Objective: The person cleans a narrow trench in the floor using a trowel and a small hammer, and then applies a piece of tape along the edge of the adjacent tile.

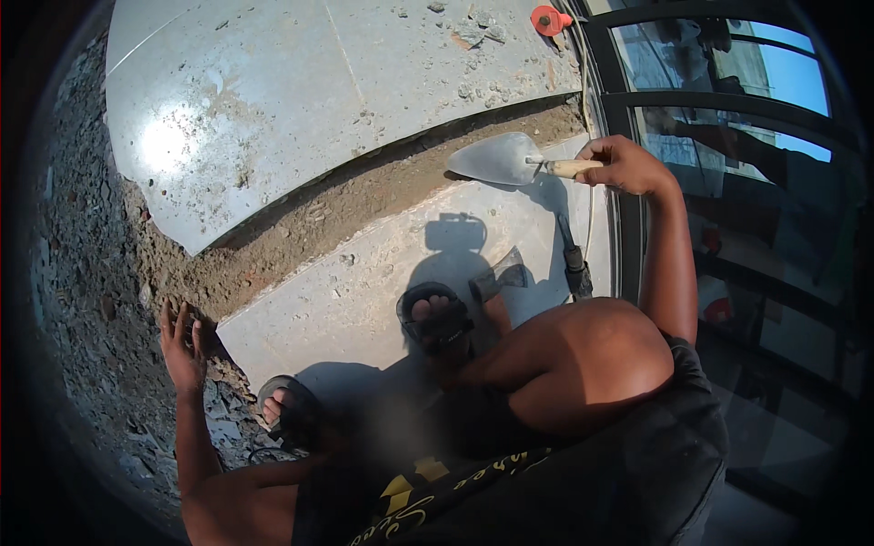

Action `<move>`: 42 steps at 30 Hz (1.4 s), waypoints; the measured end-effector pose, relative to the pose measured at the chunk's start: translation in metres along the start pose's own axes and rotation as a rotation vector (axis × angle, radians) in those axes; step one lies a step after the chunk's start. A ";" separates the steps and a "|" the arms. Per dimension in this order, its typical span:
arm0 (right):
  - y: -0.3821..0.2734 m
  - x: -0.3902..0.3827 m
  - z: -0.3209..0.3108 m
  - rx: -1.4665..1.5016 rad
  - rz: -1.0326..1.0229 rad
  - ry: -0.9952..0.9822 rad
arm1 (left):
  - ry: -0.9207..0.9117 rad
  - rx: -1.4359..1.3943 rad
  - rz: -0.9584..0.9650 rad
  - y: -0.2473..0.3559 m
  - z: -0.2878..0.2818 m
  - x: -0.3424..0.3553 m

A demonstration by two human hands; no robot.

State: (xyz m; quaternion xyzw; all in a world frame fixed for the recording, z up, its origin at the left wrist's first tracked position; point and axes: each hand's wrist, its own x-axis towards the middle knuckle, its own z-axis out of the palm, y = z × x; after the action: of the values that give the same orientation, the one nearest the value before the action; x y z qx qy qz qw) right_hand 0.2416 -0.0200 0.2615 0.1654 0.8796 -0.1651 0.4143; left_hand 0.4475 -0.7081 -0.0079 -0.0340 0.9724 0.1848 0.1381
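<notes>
My right hand (630,166) grips the wooden handle of a pointing trowel (499,158). The trowel's grey pointed blade faces left, over the near side of a strip of bare soil (319,214) between two areas of tile. At the left, my left hand (185,350) has its fingers stretched out over the rubble beside the corner of the near tile (300,314). Nothing shows in it. Below the trowel, on the near tile, lies a dark long tool (575,264). A hatchet-like metal head (512,269) rests next to my sandalled foot, its handle partly hidden.
Dusty grey tiles (273,82) with loose crumbs lie on the far side. A red reel-like object (549,20) sits at the top right. Glass doors with dark frames (621,100) border the right side, with a pale cable along them. Dark gravel (86,264) covers the left.
</notes>
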 end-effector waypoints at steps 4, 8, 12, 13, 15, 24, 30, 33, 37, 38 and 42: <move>0.185 -0.015 0.033 0.598 0.251 0.158 | 0.003 -0.143 -0.017 0.007 -0.008 0.006; 0.291 -0.017 0.140 0.889 0.384 0.509 | 0.119 -0.074 -0.017 -0.001 -0.041 0.019; 0.310 -0.001 0.196 0.732 0.636 0.685 | 0.121 -0.029 0.111 0.043 -0.112 0.068; 0.316 0.002 0.195 0.757 0.641 0.704 | 0.132 -0.026 0.142 0.062 -0.124 0.082; 0.343 0.023 0.189 0.264 0.993 0.684 | -0.009 0.266 0.471 0.111 -0.132 0.112; 0.092 0.170 0.089 -0.075 0.125 1.136 | 0.072 0.170 0.196 0.256 -0.030 0.249; 0.044 0.267 -0.063 -0.237 0.066 0.956 | 0.334 0.121 0.075 0.309 0.010 0.245; 0.027 0.307 -0.096 -0.272 0.161 0.971 | 0.339 0.151 0.065 0.303 0.009 0.248; 0.035 0.335 -0.114 -0.424 0.025 1.036 | 0.303 0.116 0.051 0.308 0.000 0.250; 0.049 0.341 -0.118 -0.446 -0.050 1.055 | 0.301 0.107 0.059 0.311 0.003 0.253; 0.022 0.335 -0.104 -0.388 -0.232 1.070 | 0.297 0.120 0.041 0.301 0.002 0.252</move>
State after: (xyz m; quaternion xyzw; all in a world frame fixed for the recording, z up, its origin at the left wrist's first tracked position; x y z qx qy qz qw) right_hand -0.0204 0.0954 0.0582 0.0492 0.9932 0.0613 -0.0862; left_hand 0.1704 -0.4320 0.0250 -0.0326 0.9919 0.1223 -0.0093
